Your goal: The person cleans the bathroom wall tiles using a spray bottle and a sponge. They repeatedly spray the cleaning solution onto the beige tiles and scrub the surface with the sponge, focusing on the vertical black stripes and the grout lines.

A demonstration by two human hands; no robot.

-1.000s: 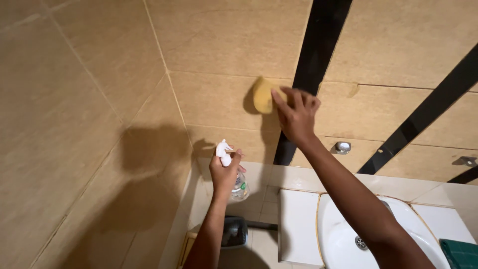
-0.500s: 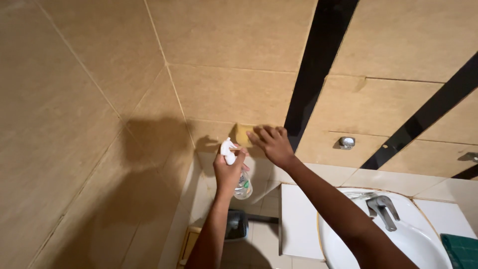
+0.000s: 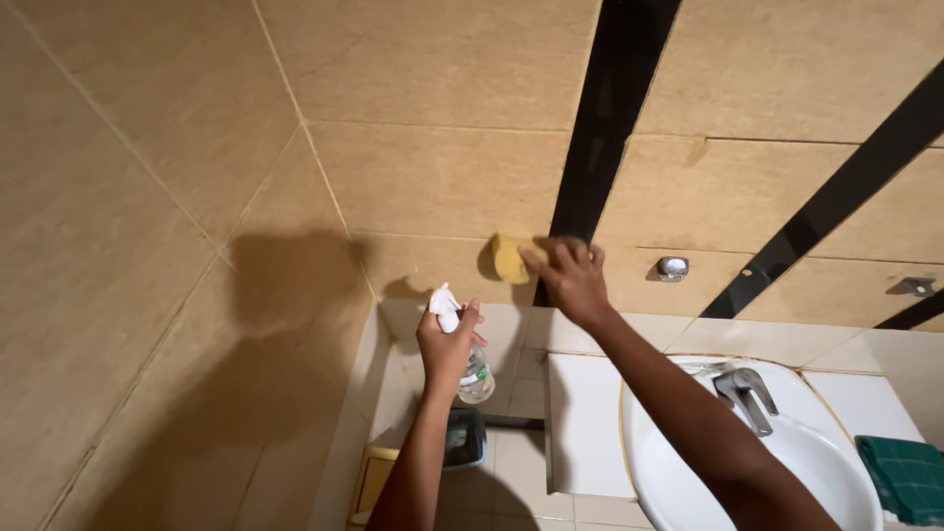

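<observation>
My right hand (image 3: 568,278) presses a yellow sponge (image 3: 507,258) flat against the beige tiled wall (image 3: 433,177), just left of a vertical black stripe (image 3: 600,147). My left hand (image 3: 447,344) grips a clear spray bottle (image 3: 475,377) with a white trigger head (image 3: 444,305), held upright in front of the wall's lower tiles, below and to the left of the sponge. The two hands are apart.
A white washbasin (image 3: 846,492) with a chrome tap (image 3: 744,395) sits at the lower right, and a green cloth (image 3: 910,477) lies on its right side. A small dark bin (image 3: 464,440) stands on the floor below the bottle. Chrome fittings (image 3: 673,266) stick out of the wall.
My right hand has slid the sponge down the wall from high beside the black stripe to a lower spot. The left hand with the bottle has stayed about where it was.
</observation>
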